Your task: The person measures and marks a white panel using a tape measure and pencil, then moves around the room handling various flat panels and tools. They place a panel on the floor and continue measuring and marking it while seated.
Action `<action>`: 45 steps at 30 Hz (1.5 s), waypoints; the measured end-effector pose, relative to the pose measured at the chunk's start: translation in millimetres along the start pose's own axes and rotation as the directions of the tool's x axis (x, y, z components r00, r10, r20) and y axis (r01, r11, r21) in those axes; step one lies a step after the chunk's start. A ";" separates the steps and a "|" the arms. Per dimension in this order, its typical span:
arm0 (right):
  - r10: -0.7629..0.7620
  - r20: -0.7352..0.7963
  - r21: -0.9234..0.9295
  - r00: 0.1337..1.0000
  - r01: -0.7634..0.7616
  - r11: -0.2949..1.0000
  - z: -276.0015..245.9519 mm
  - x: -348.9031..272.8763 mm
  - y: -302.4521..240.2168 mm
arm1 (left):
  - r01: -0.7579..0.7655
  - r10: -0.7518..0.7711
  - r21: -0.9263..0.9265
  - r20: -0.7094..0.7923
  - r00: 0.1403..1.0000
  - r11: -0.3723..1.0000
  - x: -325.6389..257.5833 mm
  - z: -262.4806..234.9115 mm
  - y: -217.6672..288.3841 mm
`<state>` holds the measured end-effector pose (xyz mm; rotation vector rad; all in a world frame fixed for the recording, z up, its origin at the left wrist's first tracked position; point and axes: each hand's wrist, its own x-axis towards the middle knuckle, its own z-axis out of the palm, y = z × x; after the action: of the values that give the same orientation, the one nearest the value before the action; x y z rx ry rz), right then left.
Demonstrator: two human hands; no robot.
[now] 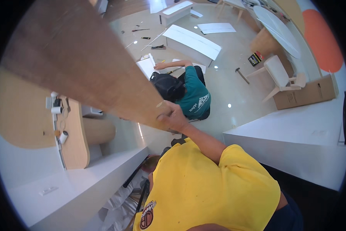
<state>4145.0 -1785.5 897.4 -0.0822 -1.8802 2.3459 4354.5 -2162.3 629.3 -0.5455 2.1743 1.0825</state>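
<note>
- Curved wooden counter (75,142), left edge of view: 2 white rolls (63,137) and small fittings lie along its top. A white cabinet top (84,181) runs below it.
- Wooden board (84,65): long, brown, raised off the floor and tilted, running from the upper left corner of view down to the centre. It rests on no support that shows.
- Wearer's left hand and right hand: neither is in view, so whether they are gripping anything cannot be told.
- Co-worker's hand (174,117): closed around the lower end of the wooden board, fingers wrapped over its edge. The arm belongs to a person in a yellow shirt (207,188) standing directly below.
- Person in a teal shirt (194,96): crouched on the floor beyond the board end, one arm reaching to a white panel (147,66).
- Floor, upper centre: 1 long white panel unit (192,42) and loose tools.
- Right side: hammer (242,75), white chair (282,75), cardboard box (305,94), white block (296,142).
- Progress, as judged: the board is lifted and steadied but not fixed; positioning and fastening remain.
</note>
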 end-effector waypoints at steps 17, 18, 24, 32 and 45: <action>-0.400 -0.254 -0.360 0.881 0.298 0.884 -115.3 -30.3 -34.3 | 0.090 -0.095 -0.082 -0.053 0.994 0.993 58.6 13.4 67.5; -0.343 -0.296 -0.344 0.892 0.235 0.909 -133.0 -34.8 -30.6 | -0.126 0.120 -0.077 -0.070 0.990 0.989 57.3 24.5 71.2; -0.226 -0.181 -0.068 0.957 0.217 0.974 -200.8 -17.1 -26.1 | -0.025 0.022 -0.003 -0.364 0.931 1.000 28.8 104.6 109.7; -0.101 0.370 0.065 0.924 0.082 0.994 -218.8 -0.7 -32.9 | 0.226 -0.516 -0.573 -0.414 0.750 0.788 -106.4 287.9 134.4; -0.192 0.840 0.225 0.508 -0.003 0.974 -115.8 -41.3 -10.6 | 0.241 -0.881 -0.909 -0.218 0.420 0.340 -226.6 475.0 83.3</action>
<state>4201.2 -1676.9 880.5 1.4552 -1.7992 2.6961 4635.0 -1709.4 617.6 -2.4034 1.4722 1.4203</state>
